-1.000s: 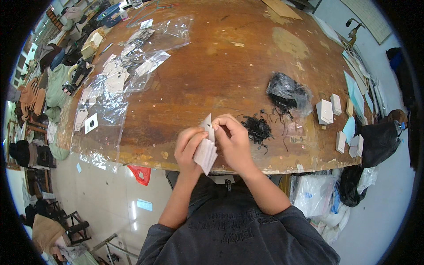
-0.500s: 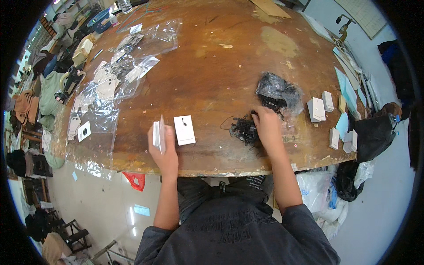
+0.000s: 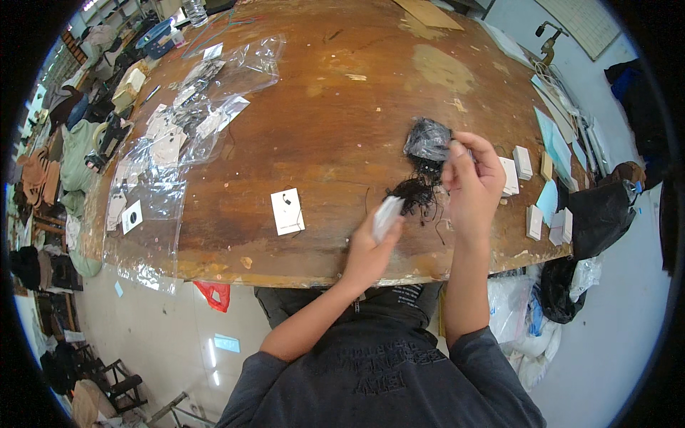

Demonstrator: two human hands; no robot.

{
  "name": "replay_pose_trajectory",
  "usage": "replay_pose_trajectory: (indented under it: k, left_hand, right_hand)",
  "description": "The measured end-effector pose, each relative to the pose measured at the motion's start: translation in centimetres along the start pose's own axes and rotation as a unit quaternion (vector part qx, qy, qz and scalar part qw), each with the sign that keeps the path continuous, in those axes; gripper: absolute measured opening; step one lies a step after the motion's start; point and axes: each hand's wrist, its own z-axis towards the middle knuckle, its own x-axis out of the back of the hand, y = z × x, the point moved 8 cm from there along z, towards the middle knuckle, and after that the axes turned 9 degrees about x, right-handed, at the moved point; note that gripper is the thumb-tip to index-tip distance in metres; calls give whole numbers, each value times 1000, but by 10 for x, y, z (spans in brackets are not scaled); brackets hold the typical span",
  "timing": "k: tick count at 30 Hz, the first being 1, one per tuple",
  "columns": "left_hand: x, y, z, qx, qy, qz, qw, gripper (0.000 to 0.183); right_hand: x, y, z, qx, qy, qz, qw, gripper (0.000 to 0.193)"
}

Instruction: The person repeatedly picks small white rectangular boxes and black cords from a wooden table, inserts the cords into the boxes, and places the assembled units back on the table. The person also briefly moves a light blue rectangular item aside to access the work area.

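Note:
My left hand [image 3: 371, 250] is closed around a small stack of white cards [image 3: 387, 216], blurred a little by motion, beside a tangled heap of thin black strings [image 3: 417, 191]. To the right of that heap, my right hand [image 3: 474, 175] is raised with thumb and forefinger pinched together. What the pinch holds is too small to make out. Behind the strings is a crumpled clear plastic bag [image 3: 427, 137] with dark contents. A single white card [image 3: 287, 212] with a black string loop near its top lies on the table, left of my left hand.
On the left of the wooden table [image 3: 321, 135], clear plastic bags [image 3: 153, 221] hold pale tags [image 3: 168, 143]. Several small stacks of white cards [image 3: 523, 162] stand at the right, near blue sheets [image 3: 548, 202] and a black bag [image 3: 603, 217] at the edge.
My left hand has carried its card stack rightward, from beside the single card to the strings. My right hand has lifted off the string heap and moved right and away from me.

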Motion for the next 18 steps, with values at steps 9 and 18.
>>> replay_pose_trajectory:
  k: [9,18]
  left_hand:
    - [70,27,-41,-6,-73,-262,962,48]
    - [113,10,-50,-4,-5,-545,839,55]
  right_hand:
    - [-56,23,-38,10,-179,-114,977,11]
    - [-82,73,-121,24,-398,-251,882,11]
